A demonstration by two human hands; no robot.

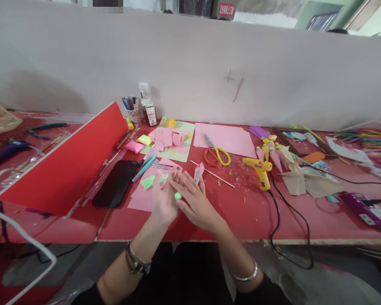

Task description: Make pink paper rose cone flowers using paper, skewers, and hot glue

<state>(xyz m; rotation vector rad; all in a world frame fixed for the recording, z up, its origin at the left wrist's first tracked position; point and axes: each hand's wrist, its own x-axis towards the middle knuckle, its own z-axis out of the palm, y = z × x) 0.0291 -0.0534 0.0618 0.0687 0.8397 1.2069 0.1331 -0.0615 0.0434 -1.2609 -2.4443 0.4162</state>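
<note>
My left hand point(163, 200) and my right hand point(196, 202) meet above the red table point(241, 212), fingers stretched flat, palms facing each other. A small green lump point(178, 195) is pressed between them. A flattened green piece point(152, 181) lies on a pink sheet point(139, 197) just left of my left hand. A small pink checked paper scrap point(198, 171) sits by my right fingertips, with a thin wooden stick point(213, 174) beside it.
A black phone point(116, 183) and a tilted red board point(66, 165) lie to the left. Scissors point(216, 155), a yellow glue gun point(260, 170) with its black cable point(277, 212), pink paper point(228, 140) and paper cones sit further back and right. A pen cup point(133, 112) stands by the wall.
</note>
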